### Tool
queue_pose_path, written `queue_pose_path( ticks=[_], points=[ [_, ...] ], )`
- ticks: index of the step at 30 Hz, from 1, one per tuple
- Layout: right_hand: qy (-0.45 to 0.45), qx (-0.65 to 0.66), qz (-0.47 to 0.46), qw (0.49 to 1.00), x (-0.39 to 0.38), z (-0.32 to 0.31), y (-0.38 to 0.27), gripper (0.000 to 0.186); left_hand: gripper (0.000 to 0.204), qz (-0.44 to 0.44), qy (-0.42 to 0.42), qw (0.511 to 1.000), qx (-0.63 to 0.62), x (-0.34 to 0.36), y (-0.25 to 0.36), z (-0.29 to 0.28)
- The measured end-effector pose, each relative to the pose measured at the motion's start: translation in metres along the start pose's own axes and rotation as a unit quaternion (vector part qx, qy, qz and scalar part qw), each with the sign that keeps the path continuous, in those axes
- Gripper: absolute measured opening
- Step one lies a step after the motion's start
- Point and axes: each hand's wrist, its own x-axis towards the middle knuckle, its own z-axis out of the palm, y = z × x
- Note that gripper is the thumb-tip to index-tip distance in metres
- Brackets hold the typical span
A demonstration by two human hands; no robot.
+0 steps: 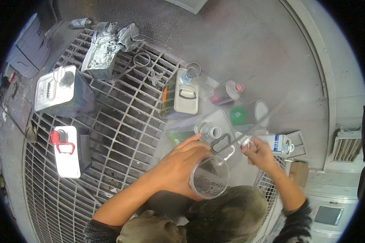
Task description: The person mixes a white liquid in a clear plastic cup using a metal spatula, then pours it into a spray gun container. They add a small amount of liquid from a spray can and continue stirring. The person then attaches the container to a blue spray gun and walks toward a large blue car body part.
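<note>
My left hand (pixel 182 164) is wrapped round a clear plastic cup (pixel 209 177), tilted with its mouth toward me. The fingertips of that hand reach the spout collar of a large metal can (pixel 190 123) with a dark carry handle (pixel 221 143); its spout (pixel 211 132) is uncapped. To the right of this can, my right hand (pixel 260 156) is closed in a pinch on a small whitish cap (pixel 246 142), partly hidden by the fingers. A white can with blue stripes (pixel 273 143) stands just beyond my right hand.
A square can (pixel 186 95), a pink-labelled bottle (pixel 225 93) and a green-marked tin (pixel 249 114) stand beyond. Leftward on the metal grating (pixel 121 137) are a red-capped can (pixel 69 152), a silver can (pixel 63 91) and a container of whitish material (pixel 101 52). A bucket (pixel 28 48) stands far left.
</note>
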Motion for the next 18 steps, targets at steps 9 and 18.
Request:
queue_pose_path(
  ticks=[9, 18],
  points=[
    [0.102, 0.16, -0.151, 0.97, -0.01, 0.216, 0.089, 0.088, 0.111, -0.025, 0.047, 0.998, 0.047, -0.016, 0.013, -0.057],
    [0.257, 0.217, -0.068, 0.939, 0.019, 0.179, 0.129, 0.141, 0.118, -0.249, 0.22, 0.943, 0.025, -0.08, 0.027, -0.061]
  ],
)
